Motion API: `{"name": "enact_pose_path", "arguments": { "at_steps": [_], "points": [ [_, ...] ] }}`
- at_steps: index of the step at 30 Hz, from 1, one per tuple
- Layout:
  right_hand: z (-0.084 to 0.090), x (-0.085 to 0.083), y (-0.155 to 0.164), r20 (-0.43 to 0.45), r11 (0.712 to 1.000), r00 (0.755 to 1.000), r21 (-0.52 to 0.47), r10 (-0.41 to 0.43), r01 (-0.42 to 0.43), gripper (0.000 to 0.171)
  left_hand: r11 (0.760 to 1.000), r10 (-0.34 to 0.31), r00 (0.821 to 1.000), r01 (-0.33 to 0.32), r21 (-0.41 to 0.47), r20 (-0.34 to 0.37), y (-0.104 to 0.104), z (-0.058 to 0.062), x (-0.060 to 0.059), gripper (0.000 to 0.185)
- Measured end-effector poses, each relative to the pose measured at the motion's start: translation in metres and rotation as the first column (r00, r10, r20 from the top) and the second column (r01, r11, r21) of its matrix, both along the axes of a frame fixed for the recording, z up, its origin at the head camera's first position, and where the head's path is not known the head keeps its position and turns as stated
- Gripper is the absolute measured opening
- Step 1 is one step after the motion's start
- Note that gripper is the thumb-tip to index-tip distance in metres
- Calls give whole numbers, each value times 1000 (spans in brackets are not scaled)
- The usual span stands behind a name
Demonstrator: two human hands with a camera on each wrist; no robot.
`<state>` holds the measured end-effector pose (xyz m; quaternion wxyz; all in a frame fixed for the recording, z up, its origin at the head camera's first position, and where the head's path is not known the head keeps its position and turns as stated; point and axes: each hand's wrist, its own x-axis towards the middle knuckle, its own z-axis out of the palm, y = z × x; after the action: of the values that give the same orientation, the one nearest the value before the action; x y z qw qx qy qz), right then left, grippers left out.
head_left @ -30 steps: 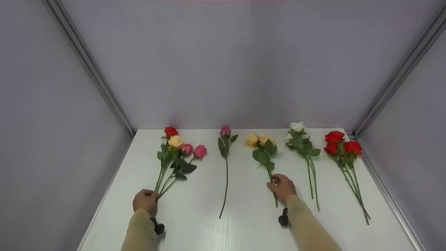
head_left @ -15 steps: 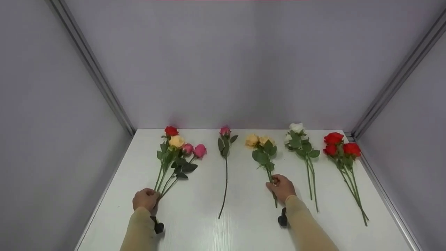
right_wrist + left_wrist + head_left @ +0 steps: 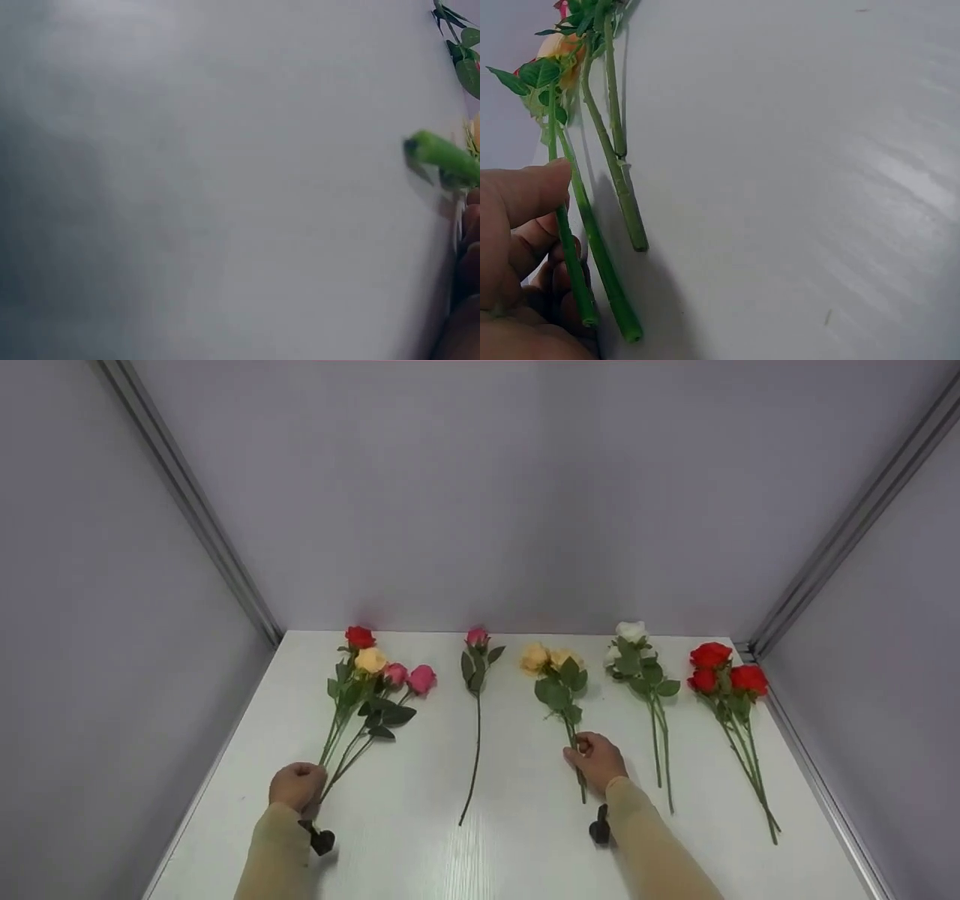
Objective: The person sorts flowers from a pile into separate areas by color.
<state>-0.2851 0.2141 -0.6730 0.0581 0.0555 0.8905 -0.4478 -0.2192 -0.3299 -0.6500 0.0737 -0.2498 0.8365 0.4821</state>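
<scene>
On the left of the table, my left hand (image 3: 298, 786) pinches a green rose stem (image 3: 576, 277) between thumb and fingers. A second green stem (image 3: 604, 259) runs close beside it. These stems lead up to a red rose (image 3: 361, 637) and a yellow rose (image 3: 371, 660); which bloom the pinched stem bears I cannot tell. Two pink roses (image 3: 421, 679) lie alongside, their darker stems (image 3: 619, 195) apart from the fingers. Right of centre, my right hand (image 3: 598, 761) pinches the stems of two yellow roses (image 3: 535, 658). A cut stem end (image 3: 439, 154) shows in the right wrist view.
A single pink rose (image 3: 478, 637) lies between my hands on the white table (image 3: 420, 825). To the right are white roses (image 3: 631, 632) and a red rose bunch (image 3: 748, 679). Grey panels (image 3: 480, 510) enclose the back and sides.
The head view has shifted slightly. My left hand has moved a little left, and the pink roses' stem ends now show beside it. My right hand keeps its hold on the yellow roses.
</scene>
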Motion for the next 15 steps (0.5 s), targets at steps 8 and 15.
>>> {"name": "enact_pose_path", "arguments": {
  "at_steps": [8,15],
  "points": [
    [0,2,2,-14,1000,1000,-17,-6,6,37,999,-31,999,31,9,-14,-9,-4,-5,27],
    [3,-1,0,-26,999,1000,-37,1,-2,38,998,-4,998,1,-57,-55,-14,-3,-7,30]
  ]
}}
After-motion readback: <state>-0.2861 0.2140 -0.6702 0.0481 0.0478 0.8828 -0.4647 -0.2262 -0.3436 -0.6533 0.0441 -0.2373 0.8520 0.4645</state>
